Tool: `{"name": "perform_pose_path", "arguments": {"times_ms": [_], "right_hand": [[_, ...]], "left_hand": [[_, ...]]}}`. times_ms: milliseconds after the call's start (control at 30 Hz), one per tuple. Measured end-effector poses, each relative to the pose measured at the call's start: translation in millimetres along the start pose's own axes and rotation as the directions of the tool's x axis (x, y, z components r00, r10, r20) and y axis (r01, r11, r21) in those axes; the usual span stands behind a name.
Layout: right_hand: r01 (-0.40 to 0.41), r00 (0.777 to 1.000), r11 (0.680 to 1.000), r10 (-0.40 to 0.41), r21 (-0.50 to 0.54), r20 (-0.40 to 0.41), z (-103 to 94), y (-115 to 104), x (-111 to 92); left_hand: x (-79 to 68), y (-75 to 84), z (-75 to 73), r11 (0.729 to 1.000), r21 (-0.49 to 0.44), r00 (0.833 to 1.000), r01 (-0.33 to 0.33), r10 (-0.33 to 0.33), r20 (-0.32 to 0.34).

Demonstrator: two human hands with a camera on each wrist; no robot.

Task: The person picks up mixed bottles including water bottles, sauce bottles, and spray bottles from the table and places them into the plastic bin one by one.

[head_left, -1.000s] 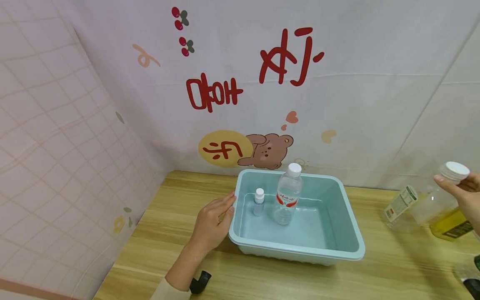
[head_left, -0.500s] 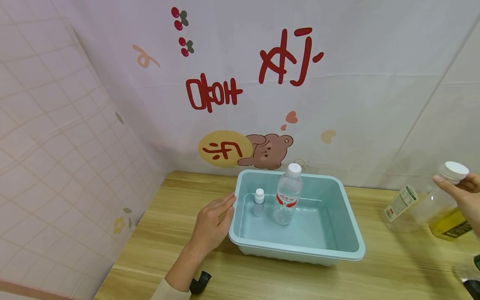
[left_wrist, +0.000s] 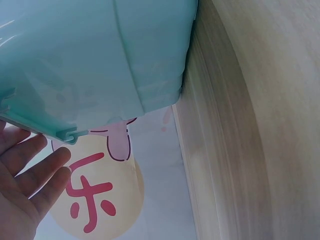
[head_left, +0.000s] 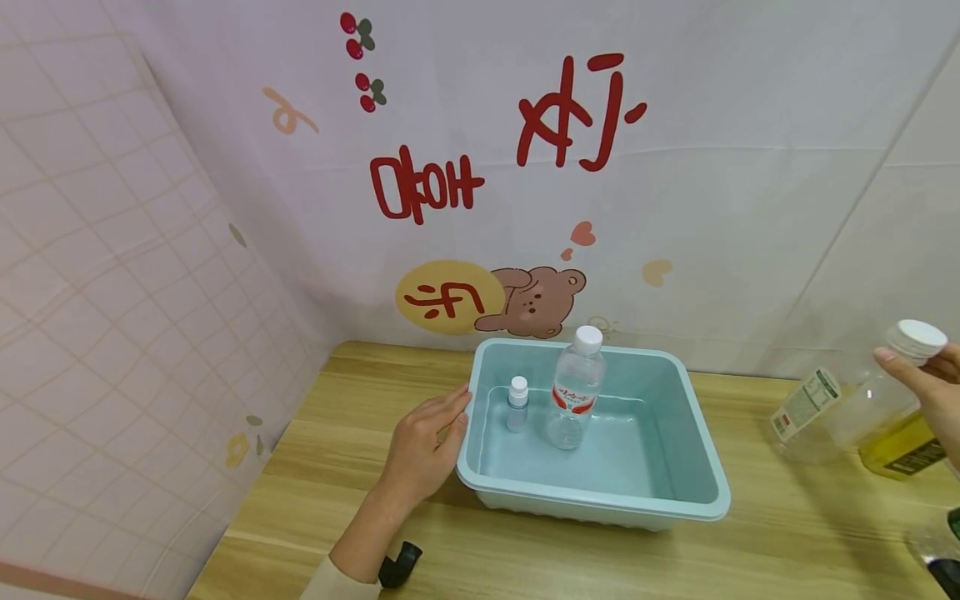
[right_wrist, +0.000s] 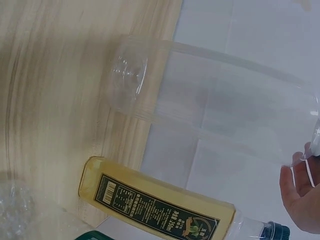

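Head view: right hand (head_left: 933,392) fingers pinch clear bottle (head_left: 862,400) near cap, may slip; left hand (head_left: 423,450) fingers straight vs. basin (head_left: 708,467).

A tub (head_left: 708,487) sits mid-frame on the bench (head_left: 360,500). Inside it, toward its upper left, a small vial (head_left: 517,403) stands left of a water bottle (head_left: 575,387). The left hand (head_left: 425,446) rests against the tub's left rim. At far right, the right hand (head_left: 941,392) holds an empty bottle (head_left: 862,400) above the bench, with an oil bottle (head_left: 900,446) just below it.
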State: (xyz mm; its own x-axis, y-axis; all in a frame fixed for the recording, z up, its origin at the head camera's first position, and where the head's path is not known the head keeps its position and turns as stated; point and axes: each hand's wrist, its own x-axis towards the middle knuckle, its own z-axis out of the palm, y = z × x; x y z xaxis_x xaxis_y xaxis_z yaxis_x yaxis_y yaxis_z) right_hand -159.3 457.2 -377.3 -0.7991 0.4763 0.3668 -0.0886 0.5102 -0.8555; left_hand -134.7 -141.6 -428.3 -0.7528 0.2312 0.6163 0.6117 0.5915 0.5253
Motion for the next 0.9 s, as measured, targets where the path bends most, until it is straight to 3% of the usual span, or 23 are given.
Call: {"name": "perform_pose_path", "arguments": {"times_ms": [233,467,600,900], "right_hand": [[0.032,0.999,0.999,-0.031,0.021,-0.021,1.9,-16.5,-0.7],[0.048,0.999,0.994,-0.046,-0.094,0.024,3.5,-31.2,-6.8],[0.071,0.997,0.992,-0.071,-0.102,0.004,4.2,-38.1,-8.0],[0.115,0.993,0.993,-0.116,-0.026,-0.037,4.4,-58.8,-5.2]], "left_hand": [[-1.1,-0.6,-0.3,1.0,0.003,1.0,-0.002,0.002,-0.006],[-2.1,-1.0,-0.4,1.0,-0.001,1.0,-0.002,0.002,-0.004],[-2.0,-0.5,-1.1,1.0,-0.002,1.0,0.004,-0.004,-0.002],[-0.6,-0.2,-0.4,1.0,-0.007,1.0,-0.006,0.006,-0.003]]}}
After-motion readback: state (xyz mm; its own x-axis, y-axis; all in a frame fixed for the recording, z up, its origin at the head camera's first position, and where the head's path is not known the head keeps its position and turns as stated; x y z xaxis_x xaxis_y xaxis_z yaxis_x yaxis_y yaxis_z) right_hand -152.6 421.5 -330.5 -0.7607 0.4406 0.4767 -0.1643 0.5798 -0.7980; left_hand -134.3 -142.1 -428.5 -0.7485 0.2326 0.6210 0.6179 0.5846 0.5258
